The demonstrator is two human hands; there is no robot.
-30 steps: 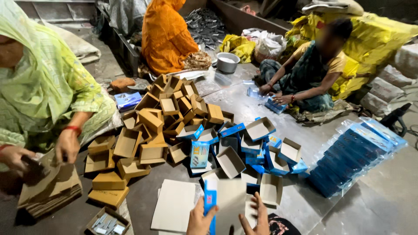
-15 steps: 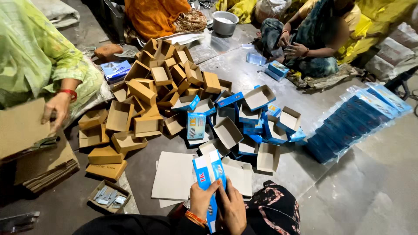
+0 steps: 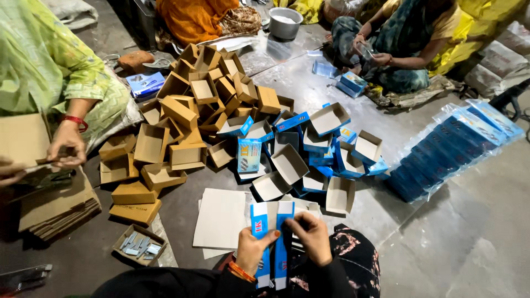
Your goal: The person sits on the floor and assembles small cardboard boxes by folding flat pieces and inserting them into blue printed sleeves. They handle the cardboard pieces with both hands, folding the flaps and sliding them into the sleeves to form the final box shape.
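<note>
Both my hands hold a flat blue and white carton blank (image 3: 270, 221) low in the view, just above my lap. My left hand (image 3: 253, 249) grips its left edge, an orange bangle at the wrist. My right hand (image 3: 309, 236) pinches its right side, fingers curled over the card. Right beyond it lie flat grey card sheets (image 3: 221, 218) on the floor. Farther out sits a heap of folded blue and white open boxes (image 3: 309, 154), with a pile of brown cardboard boxes (image 3: 193, 105) to its left.
A person in green at the left folds brown card (image 3: 22, 140) over a stack of flat brown sheets (image 3: 55, 207). Two more people sit at the far side near a metal bowl (image 3: 285, 22). Wrapped blue packs (image 3: 452, 149) lie at the right. A small tray of metal parts (image 3: 138, 245) sits near left.
The view has tilted down and drawn closer. My hands have pulled the blue carton blank nearer to my lap and shifted their grip on it. The person in green has raised a brown card.
</note>
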